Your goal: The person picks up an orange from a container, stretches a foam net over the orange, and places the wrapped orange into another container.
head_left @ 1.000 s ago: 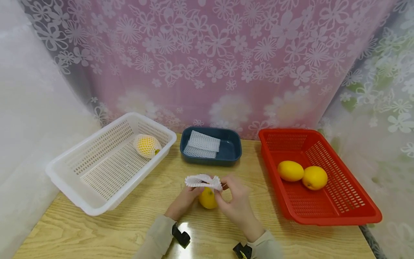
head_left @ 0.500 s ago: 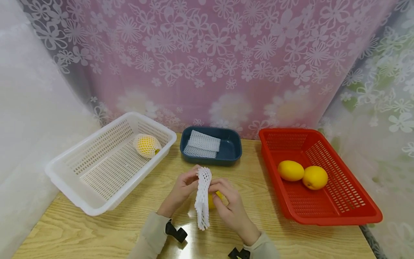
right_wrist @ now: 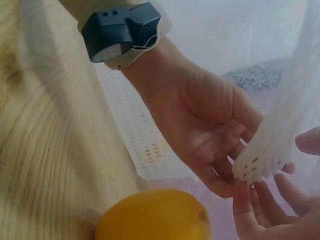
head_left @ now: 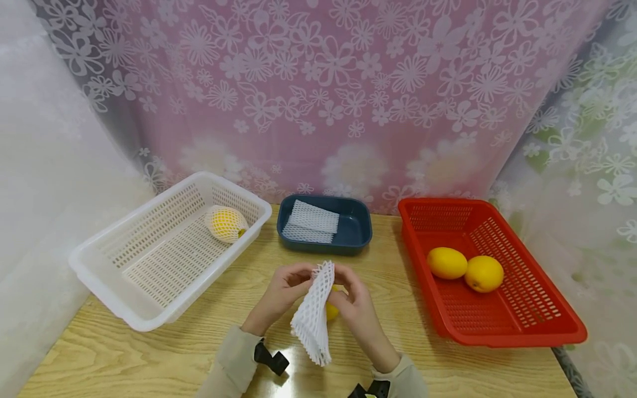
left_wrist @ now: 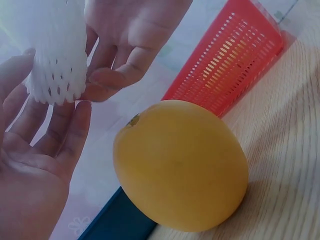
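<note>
A white foam net sleeve (head_left: 314, 315) hangs between my two hands above the table, its far end gathered and its near end spread. My left hand (head_left: 280, 292) pinches the sleeve's far edge from the left, thumb on one side and fingers on the other. From the right, my right hand (head_left: 357, 303) pinches the same edge. Beneath them a smooth, oval yellow fruit (left_wrist: 182, 170) rests on the wooden table, touched by neither hand. In the head view the sleeve and right hand hide most of it.
The white basket (head_left: 104, 243) at left holds one netted yellow fruit (head_left: 226, 224). A dark blue tray (head_left: 355, 235) at the back contains folded foam nets (head_left: 314, 218). At right, the red basket (head_left: 502, 326) holds two bare yellow fruits (head_left: 447, 262).
The sleeve has gone from lying flat across above the fruit to hanging lengthwise, its near end lower. Both hands have shifted their hold to its far edge. The fruit stays on the table.
</note>
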A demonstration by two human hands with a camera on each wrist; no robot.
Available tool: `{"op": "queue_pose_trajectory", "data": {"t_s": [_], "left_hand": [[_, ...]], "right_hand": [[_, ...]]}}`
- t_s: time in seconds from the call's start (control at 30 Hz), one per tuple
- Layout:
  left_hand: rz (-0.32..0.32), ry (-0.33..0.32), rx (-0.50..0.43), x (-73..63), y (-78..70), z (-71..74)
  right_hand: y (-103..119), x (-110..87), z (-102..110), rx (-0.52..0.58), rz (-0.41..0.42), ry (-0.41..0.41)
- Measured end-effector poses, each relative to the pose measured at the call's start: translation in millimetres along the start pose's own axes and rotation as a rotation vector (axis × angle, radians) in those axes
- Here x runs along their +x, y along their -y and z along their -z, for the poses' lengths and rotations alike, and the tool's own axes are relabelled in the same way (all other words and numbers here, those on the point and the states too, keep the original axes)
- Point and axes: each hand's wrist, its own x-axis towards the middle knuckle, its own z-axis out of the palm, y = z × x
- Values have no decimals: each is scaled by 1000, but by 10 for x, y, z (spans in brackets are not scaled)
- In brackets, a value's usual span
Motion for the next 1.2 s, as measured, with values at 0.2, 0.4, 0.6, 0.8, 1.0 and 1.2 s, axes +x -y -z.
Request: {"op": "queue_pose_trajectory", "data": {"t_s": [0.2,0.4,0.6,0.8,1.0,1.2], "left_hand": [[13,-22,-4,7,18,9],[-24,10,-76,31,12,-15],[-23,48,-302,33,37,-46],[28,81,-533,29,11,-68],[131,120,-664,32,-29,-83],[328,164,-637,24,-78,-119]], "right_hand": [[35,10,9,24,-86,-39],[73,27,20,68,-124,-85],[81,49,38,128,-143,-94],[31,75,87,317,-141,-53],[10,117,162,639,-148,61],[42,165,241,728,-200,109]]}}
